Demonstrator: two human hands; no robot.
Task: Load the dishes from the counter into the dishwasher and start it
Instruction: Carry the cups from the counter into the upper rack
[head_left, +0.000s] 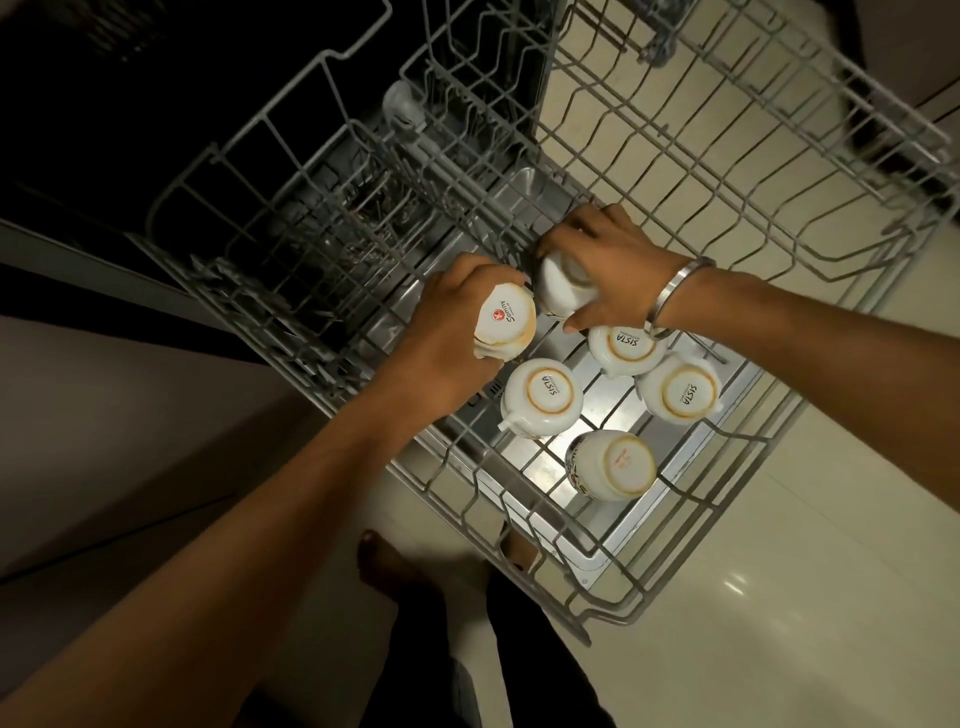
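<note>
Six white cups in the pulled-out wire rack (597, 587), mostly base-up with brown stain rings. Left hand (452, 322) clamped on the red-logo cup (506, 325); right hand (608, 265) wrapped round a tilted cup (563, 286) beside it. Three "SISTA" cups (543, 397) and a patterned mug (613, 465) sit nearer.

Both bare forearms reach forward and down from the near edge, the left from the near left, the right from the right side. The left hand (457, 317) is curled palm-down in a closed grasp. The right hand (608, 260), just beside it, also grips, fingers wrapped, a metal bangle (675, 293) on the wrist.
</note>
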